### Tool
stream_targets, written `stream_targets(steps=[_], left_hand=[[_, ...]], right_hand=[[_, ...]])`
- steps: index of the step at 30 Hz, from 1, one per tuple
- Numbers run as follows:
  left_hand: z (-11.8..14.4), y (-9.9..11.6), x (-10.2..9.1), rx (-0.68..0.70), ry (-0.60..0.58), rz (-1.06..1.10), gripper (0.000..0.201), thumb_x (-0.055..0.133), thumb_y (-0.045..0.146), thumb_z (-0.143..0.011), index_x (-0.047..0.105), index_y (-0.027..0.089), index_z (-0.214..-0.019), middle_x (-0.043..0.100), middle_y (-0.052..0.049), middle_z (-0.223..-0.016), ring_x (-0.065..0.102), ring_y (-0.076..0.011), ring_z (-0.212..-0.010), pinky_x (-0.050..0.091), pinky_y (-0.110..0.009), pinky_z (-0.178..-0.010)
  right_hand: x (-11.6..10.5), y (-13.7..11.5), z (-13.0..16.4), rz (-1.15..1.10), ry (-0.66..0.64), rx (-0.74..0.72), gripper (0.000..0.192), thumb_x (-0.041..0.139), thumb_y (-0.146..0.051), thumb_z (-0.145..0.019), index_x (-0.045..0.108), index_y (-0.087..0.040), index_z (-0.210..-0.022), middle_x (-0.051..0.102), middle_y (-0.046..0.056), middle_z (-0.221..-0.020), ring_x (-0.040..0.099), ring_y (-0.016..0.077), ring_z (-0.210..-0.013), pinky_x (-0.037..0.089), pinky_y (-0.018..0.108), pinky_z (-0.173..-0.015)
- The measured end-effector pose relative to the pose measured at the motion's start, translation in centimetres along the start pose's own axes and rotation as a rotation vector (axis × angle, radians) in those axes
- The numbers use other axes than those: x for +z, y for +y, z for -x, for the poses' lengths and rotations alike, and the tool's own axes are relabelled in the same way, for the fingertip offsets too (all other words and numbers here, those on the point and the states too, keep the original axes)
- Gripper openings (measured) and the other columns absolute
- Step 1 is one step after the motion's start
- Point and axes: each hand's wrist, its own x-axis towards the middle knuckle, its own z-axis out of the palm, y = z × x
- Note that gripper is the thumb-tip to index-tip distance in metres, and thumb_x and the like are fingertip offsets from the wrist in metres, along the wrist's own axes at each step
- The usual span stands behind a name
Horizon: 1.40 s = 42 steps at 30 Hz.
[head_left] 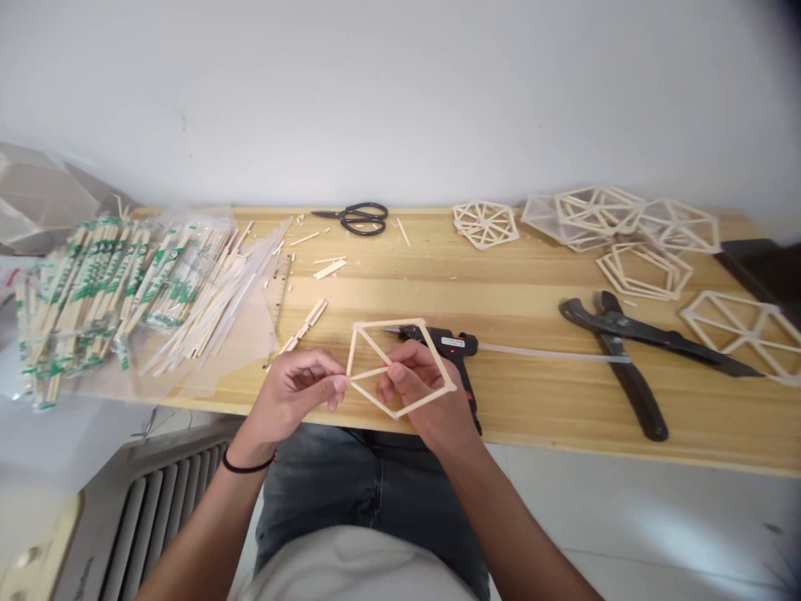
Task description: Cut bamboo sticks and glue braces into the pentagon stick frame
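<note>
A pentagon frame of thin wooden sticks is held up over the table's front edge. Two inner sticks run from its left-hand corners and meet near the middle. My left hand pinches the frame's left corner between thumb and forefinger. With thumb and fingers, my right hand grips the spot where the two inner sticks meet. Partly hidden behind the frame and my right hand lies a black glue gun, a red light showing on it. A long translucent glue stick sticks out of its rear end.
Wrapped chopsticks and loose sticks are heaped at left, near a ruler. Black scissors and stick offcuts lie at the back. Large black shears and finished stick frames occupy the right.
</note>
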Motion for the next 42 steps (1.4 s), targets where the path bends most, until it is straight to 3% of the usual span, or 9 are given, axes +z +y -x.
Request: stream_targets(steps=[6, 18, 27, 30, 34, 42], left_hand=[[0.0, 0.0, 0.0, -0.008, 0.021, 0.017, 0.019, 0.087, 0.028, -0.084, 0.075, 0.015, -0.078, 0.069, 0.0, -0.058, 0.058, -0.009, -0.049, 0.045, -0.019, -0.05], [0.1, -0.3, -0.2, 0.006, 0.034, -0.024, 0.023, 0.085, 0.031, -0.088, 0.072, 0.015, -0.077, 0.066, 0.001, -0.059, 0.054, -0.0081, -0.049, 0.041, -0.02, -0.049], [0.0, -0.2, 0.2, 0.055, 0.078, -0.034, 0.025, 0.085, 0.031, -0.088, 0.069, 0.016, -0.076, 0.065, 0.002, -0.058, 0.053, -0.007, -0.048, 0.04, -0.018, -0.048], [0.1, 0.1, 0.3, 0.041, 0.084, -0.062, 0.027, 0.086, 0.032, -0.086, 0.068, 0.015, -0.074, 0.066, 0.002, -0.057, 0.054, -0.0073, -0.047, 0.041, -0.018, -0.048], [0.1, 0.4, 0.4, -0.011, 0.05, -0.106, 0.027, 0.089, 0.033, -0.083, 0.071, 0.015, -0.073, 0.067, 0.001, -0.055, 0.056, -0.0082, -0.045, 0.044, -0.018, -0.046], [-0.1, 0.7, 0.6, -0.029, 0.005, -0.093, 0.03, 0.087, 0.039, -0.084, 0.073, 0.014, -0.074, 0.071, -0.003, -0.058, 0.063, -0.012, -0.048, 0.051, -0.021, -0.047]], right_hand=[[0.1, -0.3, -0.1, 0.042, 0.034, 0.015, 0.041, 0.097, -0.054, -0.07, 0.074, -0.02, -0.074, 0.068, -0.002, -0.058, 0.062, 0.013, -0.049, 0.052, 0.025, -0.048], [0.4, -0.7, -0.3, 0.021, 0.034, 0.032, 0.056, 0.07, -0.076, -0.085, 0.079, -0.022, -0.078, 0.075, 0.006, -0.066, 0.066, 0.0208, -0.056, 0.059, 0.036, -0.058], [-0.1, -0.4, 0.0, 0.073, 0.024, 0.015, 0.082, 0.039, -0.092, -0.09, 0.085, -0.023, -0.087, 0.08, 0.013, -0.079, 0.076, 0.0317, -0.084, 0.062, 0.043, -0.065], [-0.1, -0.1, 0.0, 0.085, 0.012, -0.02, 0.066, 0.058, -0.082, -0.09, 0.086, -0.022, -0.092, 0.081, 0.012, -0.085, 0.073, 0.0277, -0.077, 0.061, 0.041, -0.063], [0.0, 0.4, 0.1, 0.18, 0.017, -0.02, 0.034, 0.08, -0.055, -0.089, 0.087, -0.022, -0.098, 0.079, 0.006, -0.08, 0.067, 0.0189, -0.065, 0.06, 0.034, -0.061], [0.4, -0.1, 0.2, 0.297, 0.042, -0.02, 0.035, 0.08, -0.056, -0.088, 0.087, -0.021, -0.091, 0.077, 0.006, -0.074, 0.069, 0.0195, -0.063, 0.061, 0.032, -0.057]])
